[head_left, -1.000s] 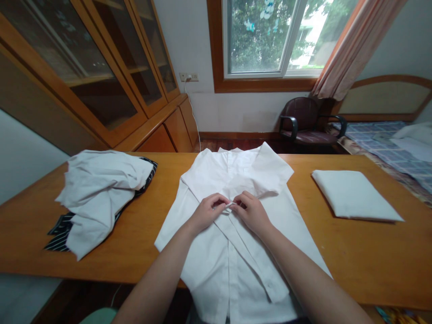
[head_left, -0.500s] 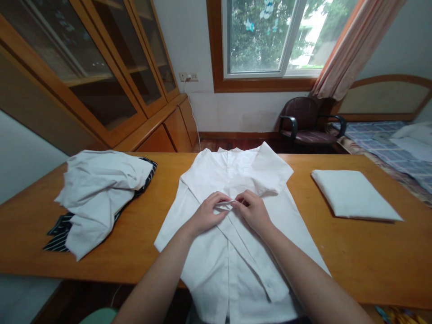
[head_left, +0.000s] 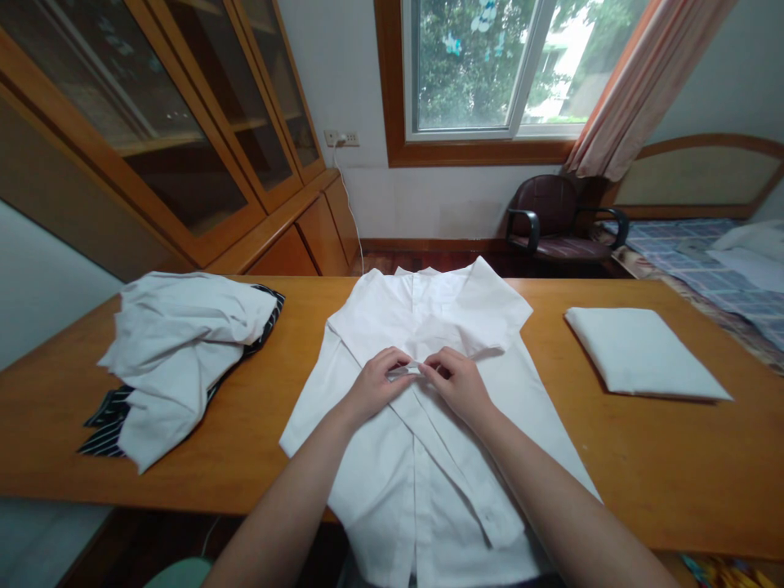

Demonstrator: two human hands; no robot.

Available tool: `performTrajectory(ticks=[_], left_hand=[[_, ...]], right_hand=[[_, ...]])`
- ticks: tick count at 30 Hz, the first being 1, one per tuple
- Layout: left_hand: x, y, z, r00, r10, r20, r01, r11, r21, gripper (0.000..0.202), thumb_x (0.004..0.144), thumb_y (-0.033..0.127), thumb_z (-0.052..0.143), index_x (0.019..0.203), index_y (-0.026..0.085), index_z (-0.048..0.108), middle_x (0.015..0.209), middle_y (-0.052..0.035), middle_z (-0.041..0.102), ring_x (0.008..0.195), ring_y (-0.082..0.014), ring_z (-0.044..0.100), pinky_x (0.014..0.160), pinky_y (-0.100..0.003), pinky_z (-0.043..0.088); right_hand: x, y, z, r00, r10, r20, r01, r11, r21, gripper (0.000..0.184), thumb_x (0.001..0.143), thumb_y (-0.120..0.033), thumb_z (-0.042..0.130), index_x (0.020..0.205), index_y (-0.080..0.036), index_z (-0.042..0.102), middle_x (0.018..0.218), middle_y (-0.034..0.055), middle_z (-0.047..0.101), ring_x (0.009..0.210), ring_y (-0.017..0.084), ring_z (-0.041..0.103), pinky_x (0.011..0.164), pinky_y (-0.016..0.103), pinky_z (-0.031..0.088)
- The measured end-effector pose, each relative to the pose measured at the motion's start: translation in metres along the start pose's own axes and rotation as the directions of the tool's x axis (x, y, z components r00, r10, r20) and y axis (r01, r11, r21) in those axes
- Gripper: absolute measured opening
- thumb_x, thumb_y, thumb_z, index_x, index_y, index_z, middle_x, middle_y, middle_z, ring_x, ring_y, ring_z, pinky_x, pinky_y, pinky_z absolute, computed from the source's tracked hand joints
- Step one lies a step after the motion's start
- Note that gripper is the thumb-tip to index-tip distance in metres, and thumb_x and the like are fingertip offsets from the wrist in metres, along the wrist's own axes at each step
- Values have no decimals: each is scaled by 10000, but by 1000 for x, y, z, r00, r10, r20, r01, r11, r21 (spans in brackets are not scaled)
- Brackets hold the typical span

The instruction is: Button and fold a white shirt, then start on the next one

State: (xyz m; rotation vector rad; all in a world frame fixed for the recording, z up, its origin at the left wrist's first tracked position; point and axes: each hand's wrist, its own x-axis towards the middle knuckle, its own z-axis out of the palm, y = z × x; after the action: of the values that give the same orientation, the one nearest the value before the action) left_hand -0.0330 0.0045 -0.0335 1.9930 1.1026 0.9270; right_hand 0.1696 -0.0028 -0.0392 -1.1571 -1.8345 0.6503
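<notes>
A white long-sleeved shirt point(head_left: 380, 482) lies front up on the table, its lower end hanging at the near edge. One sleeve point(head_left: 450, 465) slants across the front, down to a cuff at the lower right. The other sleeve point(head_left: 462, 336) comes in from the right shoulder to the middle. There, my left hand point(head_left: 380, 382) and my right hand point(head_left: 458, 384) meet, each pinching white cloth at what looks like this sleeve's cuff. The fingers partly hide the pinched edge, and any button there is too small to make out.
On the wooden table point(head_left: 661, 482), a crumpled white garment with black striped cloth point(head_left: 177, 351) lies left. A folded white cloth point(head_left: 643, 351) rests at right. Behind stand a glass-door cabinet point(head_left: 245, 220), an armchair point(head_left: 545, 212) and a bed point(head_left: 679, 253).
Both hands stay at the middle of the shirt, with their fingers shifted slightly on the pinched cloth. The shirt and the other cloths have not moved.
</notes>
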Motion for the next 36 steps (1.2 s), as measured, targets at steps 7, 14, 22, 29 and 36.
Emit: performTrajectory(ticks=[7, 14, 22, 29, 36], left_hand=[[0, 2, 0, 999, -30, -29, 30, 1000, 0, 120, 899, 312, 630, 872, 196, 637, 864, -24, 624, 831, -166, 594, 755, -275, 468], [0, 5, -2, 997, -1, -78, 3, 1000, 28, 137, 901, 325, 624, 843, 200, 623, 840, -19, 619, 810, -161, 588, 737, -269, 466], [-1, 5, -2, 992, 107, -61, -107, 994, 11, 26, 885, 199, 623, 859, 200, 617, 866, -21, 617, 843, -160, 591, 770, -276, 474], [-3, 1, 0, 986, 159, -50, -156, 986, 49, 101, 850, 102, 617, 850, 199, 588, 845, -8, 586, 826, -155, 573, 744, -273, 461], [-3, -2, 0, 974, 221, -52, -217, 973, 78, 208, 792, 11, 593, 865, 205, 594, 853, -10, 587, 845, -162, 570, 771, -286, 469]], right_hand=[[0, -1, -1, 999, -28, 23, 29, 999, -20, 141, 920, -291, 630, 809, -217, 677, 753, 10, 612, 679, 153, 574, 633, 277, 429], [0, -3, -2, 995, -95, 5, 95, 994, -55, 74, 903, -287, 659, 884, -223, 691, 822, 36, 635, 772, 188, 578, 710, 317, 453], [0, 0, -1, 986, -167, 2, 166, 975, -151, 73, 898, -277, 695, 840, -233, 689, 831, 50, 668, 846, 230, 525, 779, 375, 442], [0, -2, -2, 959, -285, -4, 283, 952, -117, 59, 908, -222, 674, 850, -212, 681, 804, 45, 638, 815, 214, 512, 731, 353, 430], [-1, 1, -1, 944, -329, -11, 327, 942, -77, 44, 884, -184, 684, 879, -227, 691, 837, 47, 634, 817, 206, 536, 713, 342, 447]])
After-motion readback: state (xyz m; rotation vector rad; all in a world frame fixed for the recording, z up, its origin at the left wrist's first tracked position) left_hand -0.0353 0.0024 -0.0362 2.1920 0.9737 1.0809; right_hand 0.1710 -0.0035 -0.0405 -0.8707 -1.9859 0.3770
